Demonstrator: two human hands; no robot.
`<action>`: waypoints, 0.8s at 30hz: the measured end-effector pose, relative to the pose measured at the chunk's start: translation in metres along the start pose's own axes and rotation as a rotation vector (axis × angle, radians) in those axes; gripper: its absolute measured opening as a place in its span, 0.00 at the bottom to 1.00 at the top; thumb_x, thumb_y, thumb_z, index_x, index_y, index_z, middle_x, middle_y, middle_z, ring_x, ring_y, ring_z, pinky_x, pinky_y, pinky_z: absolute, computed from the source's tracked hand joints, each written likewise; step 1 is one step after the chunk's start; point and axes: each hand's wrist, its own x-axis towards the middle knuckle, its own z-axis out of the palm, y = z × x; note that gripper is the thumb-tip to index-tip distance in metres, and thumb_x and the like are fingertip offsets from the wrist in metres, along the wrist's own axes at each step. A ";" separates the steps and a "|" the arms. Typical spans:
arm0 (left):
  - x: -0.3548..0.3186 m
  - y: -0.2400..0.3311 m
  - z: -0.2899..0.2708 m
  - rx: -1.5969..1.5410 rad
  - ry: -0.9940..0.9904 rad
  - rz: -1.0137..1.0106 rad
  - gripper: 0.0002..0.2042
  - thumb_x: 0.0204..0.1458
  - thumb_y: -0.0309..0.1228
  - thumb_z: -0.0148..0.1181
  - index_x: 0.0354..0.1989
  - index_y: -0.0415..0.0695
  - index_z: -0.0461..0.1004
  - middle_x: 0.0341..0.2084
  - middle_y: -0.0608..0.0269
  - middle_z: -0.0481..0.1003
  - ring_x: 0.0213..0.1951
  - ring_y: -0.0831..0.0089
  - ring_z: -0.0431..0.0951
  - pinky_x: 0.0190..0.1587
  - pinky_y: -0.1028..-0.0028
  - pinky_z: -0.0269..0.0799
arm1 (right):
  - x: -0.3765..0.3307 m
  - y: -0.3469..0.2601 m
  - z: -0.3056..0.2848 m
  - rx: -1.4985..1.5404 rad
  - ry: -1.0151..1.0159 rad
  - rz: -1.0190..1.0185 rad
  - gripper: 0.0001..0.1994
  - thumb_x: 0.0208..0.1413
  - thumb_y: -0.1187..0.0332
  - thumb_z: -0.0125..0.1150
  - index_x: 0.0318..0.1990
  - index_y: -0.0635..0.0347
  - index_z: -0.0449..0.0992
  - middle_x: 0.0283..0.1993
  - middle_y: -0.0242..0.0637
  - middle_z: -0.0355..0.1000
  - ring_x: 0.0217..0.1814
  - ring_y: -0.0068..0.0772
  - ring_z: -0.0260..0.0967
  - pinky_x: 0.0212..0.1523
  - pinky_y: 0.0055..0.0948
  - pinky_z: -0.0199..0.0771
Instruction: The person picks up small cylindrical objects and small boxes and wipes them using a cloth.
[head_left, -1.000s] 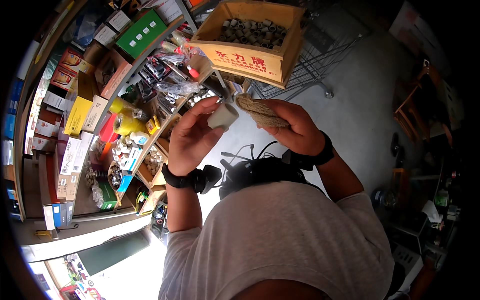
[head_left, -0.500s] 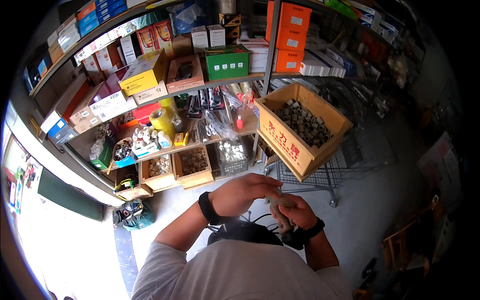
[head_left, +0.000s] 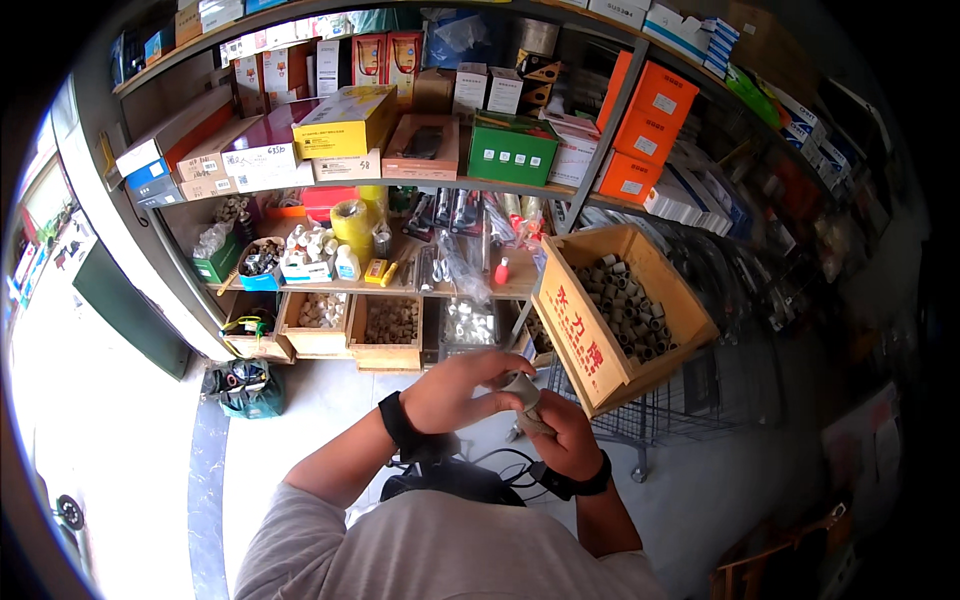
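Head view: a shelving unit (head_left: 612, 120) stocked with cartons spans the background beyond the hands. At its right, a wire cart (head_left: 672, 416) stands on the floor. A wooden box (head_left: 565, 325), tilted in the view, is located above the cart's wire frame and contains numerous short grey fittings (head_left: 628, 312). Two wooden trays (head_left: 388, 356) of small fittings are seated side by side at the base of the shelving.

Both hands are positioned close together in front of the torso, near the lower corner of the box. The left hand (head_left: 452, 390) grasps a single grey pipe fitting (head_left: 524, 390) from its left side, fingers above and thumb below. The right hand (head_left: 570, 442) is closed around a brown cloth (head_left: 540, 424), most of which is concealed by the fingers. The pipe fitting is located between the two hands, with the cloth against its lower end; whether the cloth enters the bore cannot be determined.
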 end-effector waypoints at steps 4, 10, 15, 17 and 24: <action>0.007 -0.001 -0.011 -0.054 -0.012 0.360 0.18 0.42 0.19 0.64 0.44 0.42 0.73 0.38 0.57 0.74 0.45 0.59 0.73 0.47 0.65 0.69 | -0.006 0.010 0.002 1.023 -0.139 0.459 0.10 0.55 0.68 0.55 0.41 0.65 0.69 0.27 0.36 0.65 0.25 0.27 0.64 0.25 0.24 0.64; 0.012 0.001 -0.010 -0.519 0.102 0.121 0.31 0.41 0.23 0.68 0.56 0.41 0.61 0.50 0.60 0.70 0.52 0.67 0.69 0.53 0.66 0.66 | 0.019 -0.012 -0.006 0.737 -0.065 0.340 0.10 0.56 0.69 0.53 0.42 0.66 0.69 0.30 0.37 0.67 0.28 0.28 0.67 0.27 0.24 0.66; 0.012 -0.027 -0.006 -0.751 -0.024 -0.019 0.24 0.45 0.31 0.68 0.49 0.41 0.65 0.46 0.60 0.71 0.49 0.73 0.70 0.53 0.71 0.66 | 0.040 -0.020 0.004 -0.334 0.140 -0.214 0.14 0.43 0.80 0.57 0.41 0.65 0.71 0.35 0.42 0.69 0.34 0.45 0.69 0.32 0.32 0.70; 0.013 -0.026 -0.005 -0.767 -0.032 0.011 0.22 0.45 0.29 0.67 0.48 0.41 0.66 0.46 0.60 0.72 0.49 0.73 0.71 0.53 0.71 0.65 | 0.034 -0.019 0.006 -0.124 0.122 -0.100 0.12 0.48 0.77 0.56 0.42 0.65 0.71 0.34 0.39 0.69 0.32 0.38 0.69 0.31 0.30 0.70; 0.011 -0.018 -0.016 -0.693 -0.107 0.083 0.23 0.49 0.22 0.60 0.55 0.40 0.63 0.50 0.58 0.70 0.54 0.70 0.68 0.56 0.70 0.62 | 0.030 -0.022 0.010 1.365 -0.174 0.455 0.21 0.58 0.52 0.51 0.40 0.66 0.64 0.23 0.33 0.62 0.17 0.19 0.55 0.19 0.18 0.58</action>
